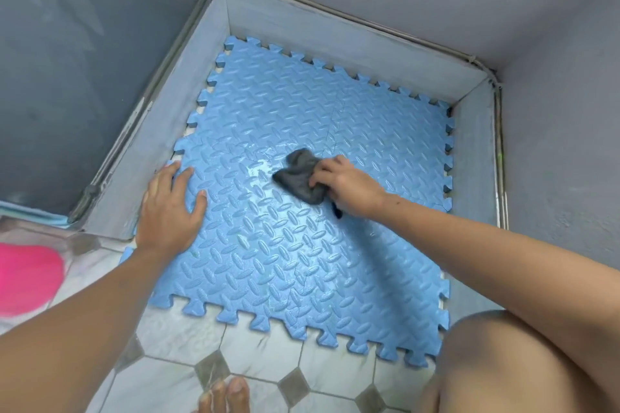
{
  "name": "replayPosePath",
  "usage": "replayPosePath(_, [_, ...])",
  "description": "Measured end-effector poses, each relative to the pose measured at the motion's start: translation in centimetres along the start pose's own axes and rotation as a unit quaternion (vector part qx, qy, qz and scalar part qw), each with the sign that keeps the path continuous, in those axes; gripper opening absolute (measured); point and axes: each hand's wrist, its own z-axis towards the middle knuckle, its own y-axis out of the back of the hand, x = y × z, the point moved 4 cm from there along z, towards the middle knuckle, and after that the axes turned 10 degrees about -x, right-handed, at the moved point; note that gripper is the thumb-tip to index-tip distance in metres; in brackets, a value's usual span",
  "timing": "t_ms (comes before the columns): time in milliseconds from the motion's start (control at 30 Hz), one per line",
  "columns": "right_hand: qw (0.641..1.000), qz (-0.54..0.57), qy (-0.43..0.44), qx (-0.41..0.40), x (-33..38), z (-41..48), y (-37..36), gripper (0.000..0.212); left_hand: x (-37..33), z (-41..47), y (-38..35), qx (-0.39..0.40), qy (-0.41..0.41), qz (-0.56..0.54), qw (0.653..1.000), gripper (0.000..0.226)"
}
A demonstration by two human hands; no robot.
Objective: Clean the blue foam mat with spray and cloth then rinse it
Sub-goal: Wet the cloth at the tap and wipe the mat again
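The square blue foam mat with interlocking edges (285, 218) lies flat on the tiled floor (174, 355), tucked into a grey-walled corner. The left hand (169, 211) presses its edge, fingers spread flat. The right hand (345, 184) grips a crumpled dark grey cloth (298, 174) beside a wet patch, probably spray. Wiping is mid-way; rinsing remains.

Pink object (28, 278) cut off left; cloth (297, 174) partly under right hand (349, 183)
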Motion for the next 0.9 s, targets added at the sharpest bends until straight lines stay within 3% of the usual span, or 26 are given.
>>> replayPosePath(133, [0.969, -0.046, -0.235, -0.052, -7.8, 0.8, 2.3, 0.026, 0.1, 0.2, -0.1, -0.010, -0.001, -0.002, 1.000, 0.054])
replayPosePath(233, [0.956, -0.067, -0.278, -0.063, -7.3, 3.7, 2.0, 0.028, 0.1, 0.1, 0.0, -0.006, 0.000, 0.002, 1.000, 0.052])
replayPosePath(333, [0.975, -0.066, -0.204, -0.059, -1.5, 6.1, -0.1, 0.031, 0.1, 0.1, 0.0, -0.002, 0.000, 0.004, 1.000, 0.049])
replayPosePath(433, [0.999, -0.035, -0.003, -0.007, 6.0, 5.7, -2.7, 0.034, 0.1, 0.1, 0.0, 0.000, 0.000, 0.006, 1.000, 0.049])
replayPosePath(500, [0.989, 0.009, 0.136, 0.063, 10.4, 4.1, -4.0, 0.033, 0.1, 0.2, 0.0, 0.002, -0.003, 0.007, 1.000, 0.049])
replayPosePath(567, [0.966, 0.110, 0.196, 0.131, 13.3, 2.2, -4.4, 0.029, 0.1, 0.2, 0.1, 0.003, -0.001, 0.009, 1.000, 0.049])
replayPosePath(600, [0.956, 0.188, 0.163, 0.153, 14.0, 1.6, -4.1, 0.026, 0.1, 0.1, 0.1, 0.003, 0.001, 0.008, 1.000, 0.049])
replayPosePath(667, [0.925, 0.343, 0.003, 0.165, 13.4, 1.6, -3.2, 0.023, 0.1, 0.1, 0.1, 0.004, 0.002, 0.006, 1.000, 0.048])
replayPosePath(733, [0.884, 0.429, -0.145, 0.119, 11.0, 2.8, -1.9, 0.024, 0.0, 0.1, 0.2, 0.009, 0.005, 0.010, 1.000, 0.049])
replayPosePath(800, [0.855, 0.441, -0.272, -0.005, 6.8, 4.3, -0.7, 0.027, 0.0, 0.0, 0.2, 0.013, 0.009, 0.014, 1.000, 0.050])
replayPosePath(867, [0.837, 0.360, -0.390, -0.134, 1.9, 4.4, 0.8, 0.032, 0.0, -0.1, 0.2, 0.013, 0.009, 0.015, 1.000, 0.050])
replayPosePath(900, [0.845, 0.296, -0.411, -0.172, -0.1, 3.9, 1.6, 0.036, 0.0, -0.1, 0.2, 0.013, 0.009, 0.015, 1.000, 0.050])
